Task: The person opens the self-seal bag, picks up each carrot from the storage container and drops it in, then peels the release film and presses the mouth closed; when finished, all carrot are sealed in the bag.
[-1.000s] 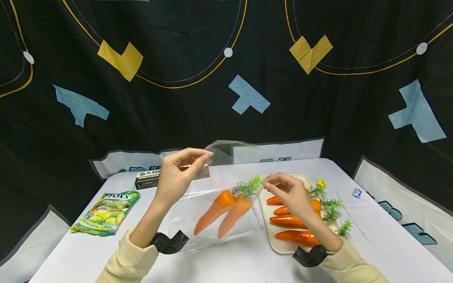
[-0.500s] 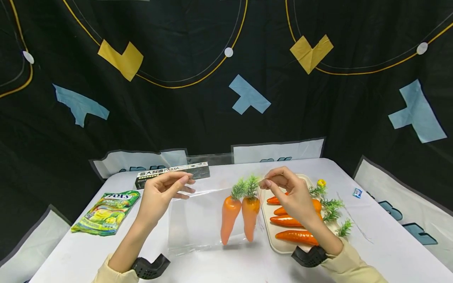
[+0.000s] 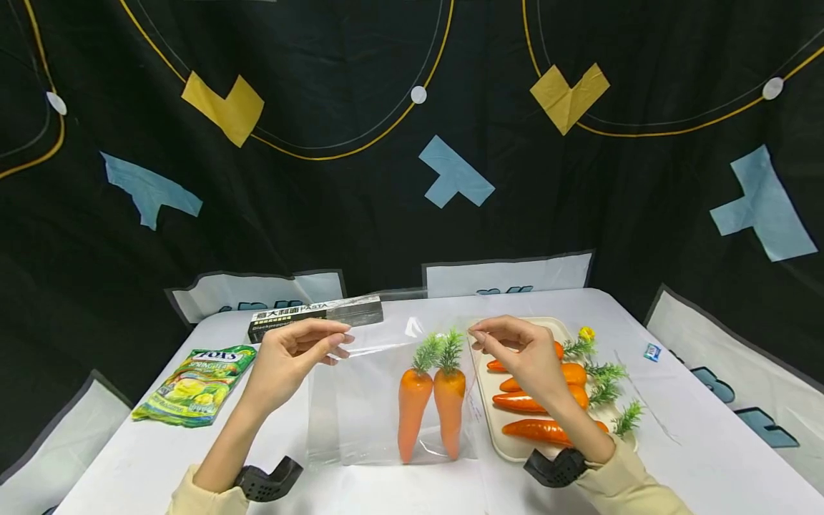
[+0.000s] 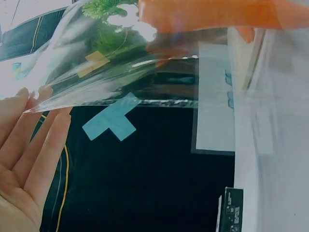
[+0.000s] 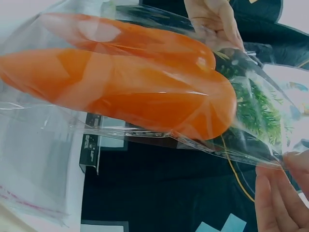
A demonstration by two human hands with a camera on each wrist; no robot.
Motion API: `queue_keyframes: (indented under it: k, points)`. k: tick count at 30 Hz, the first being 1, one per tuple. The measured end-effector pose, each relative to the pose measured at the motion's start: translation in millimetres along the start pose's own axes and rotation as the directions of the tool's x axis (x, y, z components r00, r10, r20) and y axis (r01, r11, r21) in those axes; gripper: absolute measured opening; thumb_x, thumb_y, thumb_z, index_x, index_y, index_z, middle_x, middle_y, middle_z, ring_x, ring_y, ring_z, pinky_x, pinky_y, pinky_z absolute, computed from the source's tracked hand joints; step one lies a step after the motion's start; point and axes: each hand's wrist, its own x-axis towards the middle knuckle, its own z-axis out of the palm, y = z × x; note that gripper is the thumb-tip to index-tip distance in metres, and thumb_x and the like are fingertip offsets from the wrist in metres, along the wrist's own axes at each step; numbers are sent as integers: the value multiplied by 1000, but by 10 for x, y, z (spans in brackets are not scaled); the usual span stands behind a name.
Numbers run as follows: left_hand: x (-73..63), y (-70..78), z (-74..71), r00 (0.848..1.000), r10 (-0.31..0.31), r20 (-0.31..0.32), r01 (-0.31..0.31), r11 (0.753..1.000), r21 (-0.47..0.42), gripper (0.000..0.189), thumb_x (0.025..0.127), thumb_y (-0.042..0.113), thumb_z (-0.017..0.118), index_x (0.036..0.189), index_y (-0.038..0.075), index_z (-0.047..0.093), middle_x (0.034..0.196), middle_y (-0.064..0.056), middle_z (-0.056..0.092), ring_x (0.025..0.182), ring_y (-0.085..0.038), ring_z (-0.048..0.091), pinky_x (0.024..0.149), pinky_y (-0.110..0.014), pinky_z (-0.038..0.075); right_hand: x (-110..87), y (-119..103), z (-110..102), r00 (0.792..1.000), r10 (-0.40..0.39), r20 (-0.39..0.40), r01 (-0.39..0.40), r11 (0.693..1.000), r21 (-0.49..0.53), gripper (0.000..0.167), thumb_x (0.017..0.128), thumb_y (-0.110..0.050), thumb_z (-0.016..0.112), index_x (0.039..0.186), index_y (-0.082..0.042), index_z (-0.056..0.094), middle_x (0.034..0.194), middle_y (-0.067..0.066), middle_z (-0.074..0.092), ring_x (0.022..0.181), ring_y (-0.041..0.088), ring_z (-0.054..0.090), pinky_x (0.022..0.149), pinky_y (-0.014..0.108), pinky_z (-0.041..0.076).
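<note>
A clear plastic bag (image 3: 360,422) hangs spread between my two hands above the white table. Inside it are two orange carrots with green tops, one on the left (image 3: 415,411) and another on the right (image 3: 449,408), side by side with tips down. My left hand (image 3: 286,365) pinches the bag's upper left edge between thumb and fingertips, as the left wrist view shows at the gathered film (image 4: 53,99). At the opposite upper corner, my right hand (image 3: 524,354) pinches the film, beside the carrots' leafy tops (image 5: 263,113).
On the right, a cream tray (image 3: 501,450) holds several more carrots (image 3: 537,429), partly hidden by my right forearm. A black pasta box (image 3: 357,312) lies at the back left, with a green FOX'S candy bag (image 3: 196,386) before it. A small blue wrapped candy (image 3: 652,352) lies far right.
My left hand has come down and left. The carrots have swung from a slant to nearly upright and shifted right in the bag. My right hand keeps its pinch with little movement.
</note>
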Motion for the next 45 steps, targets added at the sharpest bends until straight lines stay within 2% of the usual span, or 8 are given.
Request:
queue_keyframes:
  k: [6, 11, 21, 24, 30, 35, 41, 45]
  points:
    - [-3, 17, -31, 999, 52, 14, -52, 999, -2, 30, 88, -7, 65, 117, 0, 67, 96, -10, 73, 78, -20, 71, 66, -34, 58, 5, 197, -26, 999, -42, -22, 42, 999, 28, 20, 85, 8, 68, 102, 0, 72, 94, 13, 72, 79, 22, 70, 68, 29, 57]
    - [-4, 1, -61, 993, 101, 59, -96, 992, -85, 27, 86, -14, 62, 112, -7, 67, 98, -8, 73, 78, -21, 72, 66, -34, 57, -1, 279, -51, 996, -90, -16, 92, 988, 124, 23, 84, 12, 67, 105, 4, 72, 91, 10, 72, 78, 18, 70, 69, 32, 57]
    - [-12, -18, -89, 990, 99, 99, -84, 985, -152, 24, 87, -18, 55, 101, -6, 69, 96, -7, 73, 76, -23, 71, 68, -36, 57, -12, 328, -94, 988, -147, 37, 130, 948, 290, 20, 83, 15, 64, 90, 0, 75, 90, 5, 71, 79, 18, 69, 69, 34, 57]
    - [-6, -30, -90, 987, 118, 108, -97, 979, -177, 25, 88, -19, 53, 102, -6, 69, 96, -7, 72, 76, -23, 71, 68, -37, 57, 1, 349, -88, 973, -225, 51, 196, 922, 333, 23, 81, 19, 61, 88, 0, 74, 89, 3, 70, 80, 18, 67, 68, 32, 57]
    - [0, -47, -87, 971, 194, 139, -153, 953, -263, 32, 87, -23, 50, 106, -4, 69, 97, -8, 73, 75, -23, 72, 66, -37, 57, 37, 360, -85, 921, -378, 100, 304, 853, 424, 37, 77, 27, 52, 90, -1, 73, 86, 8, 66, 80, 19, 62, 63, 28, 56]
    - [-10, -37, -86, 974, 184, 131, -150, 961, -233, 38, 86, -25, 46, 103, -2, 72, 95, -6, 73, 75, -21, 71, 68, -33, 57, 44, 344, -104, 896, -415, 158, 327, 858, 397, 38, 75, 27, 49, 91, -1, 69, 85, 11, 63, 79, 19, 60, 58, 30, 56]
    - [-11, -39, -64, 973, 210, 95, -188, 961, -202, 39, 84, -27, 41, 98, -5, 70, 93, -8, 72, 72, -21, 71, 65, -31, 57, 55, 346, -137, 858, -479, 185, 418, 860, 292, 32, 76, 24, 52, 93, 1, 67, 87, 13, 64, 79, 21, 60, 71, 28, 54]
    - [-8, -25, -56, 971, 223, 88, -205, 962, -181, 32, 88, -22, 42, 99, -7, 68, 95, -8, 72, 77, -18, 69, 67, -29, 56, 50, 338, -146, 858, -484, 173, 444, 867, 226, 31, 79, 20, 48, 95, 1, 67, 89, 12, 66, 80, 22, 61, 76, 28, 53]
